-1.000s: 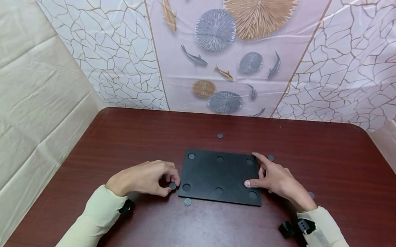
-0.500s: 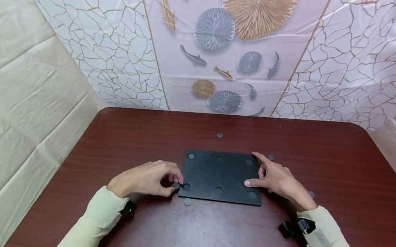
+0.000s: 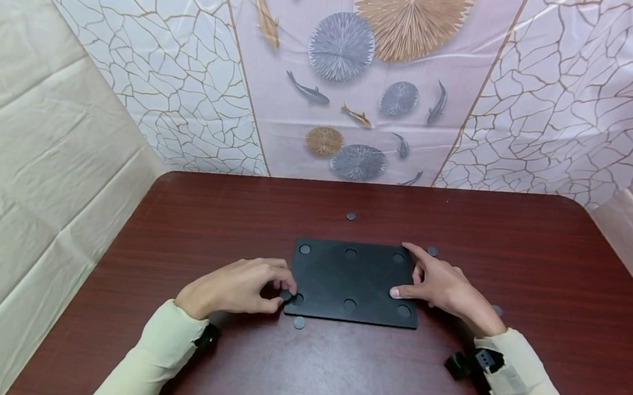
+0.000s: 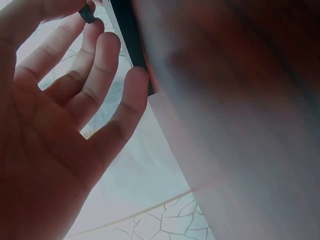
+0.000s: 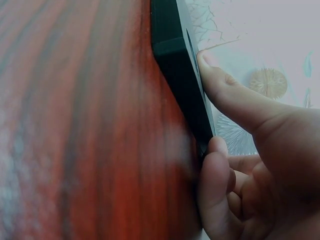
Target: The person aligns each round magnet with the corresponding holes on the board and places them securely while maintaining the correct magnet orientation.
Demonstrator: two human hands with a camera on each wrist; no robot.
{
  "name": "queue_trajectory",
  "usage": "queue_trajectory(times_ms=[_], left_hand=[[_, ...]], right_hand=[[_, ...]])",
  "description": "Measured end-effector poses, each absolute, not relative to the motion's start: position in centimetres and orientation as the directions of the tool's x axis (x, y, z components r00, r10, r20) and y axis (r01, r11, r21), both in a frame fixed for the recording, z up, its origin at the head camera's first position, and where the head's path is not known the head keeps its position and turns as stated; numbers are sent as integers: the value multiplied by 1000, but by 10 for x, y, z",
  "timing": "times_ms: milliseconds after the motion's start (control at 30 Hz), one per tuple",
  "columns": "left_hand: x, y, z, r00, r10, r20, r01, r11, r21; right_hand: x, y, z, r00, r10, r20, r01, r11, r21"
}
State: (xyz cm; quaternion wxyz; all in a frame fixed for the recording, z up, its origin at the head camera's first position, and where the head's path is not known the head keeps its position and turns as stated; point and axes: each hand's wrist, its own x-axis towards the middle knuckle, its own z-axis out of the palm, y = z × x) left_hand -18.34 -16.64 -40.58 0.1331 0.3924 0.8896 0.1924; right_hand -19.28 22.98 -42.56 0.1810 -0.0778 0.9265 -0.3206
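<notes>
A flat black rectangular board (image 3: 351,279) with round recesses lies on the table. Its far left recess holds a small dark grey disc (image 3: 305,249); the other recesses look unfilled. My left hand (image 3: 241,285) pinches another small dark disc (image 4: 87,14) between thumb and fingertips, at the board's left edge beside the near left recess. My right hand (image 3: 444,289) holds the board's right side, thumb (image 5: 215,75) on its top face and the other fingers at its edge. In the left wrist view, a fingertip (image 4: 136,77) appears at the board's edge.
Loose grey discs lie around the board: one behind it (image 3: 351,216), one just in front (image 3: 298,323), and two at the right, a far disc (image 3: 432,251) and a disc partly behind the right wrist (image 3: 497,310). Patterned cloth (image 3: 370,102) hangs behind the reddish-brown table (image 3: 208,213).
My left hand has moved slightly right with its disc, from beside the board to over its left edge near the near left recess. The right hand stays on the board.
</notes>
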Motion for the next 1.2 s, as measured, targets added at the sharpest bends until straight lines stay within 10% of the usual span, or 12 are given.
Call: queue_trajectory(times_ms=[1200], left_hand=[[-181,-155,-409,-679,730,-72,645,641,417]], right_hand=[[-193,230,-426,-924,-256,-283,-23,777,-629]])
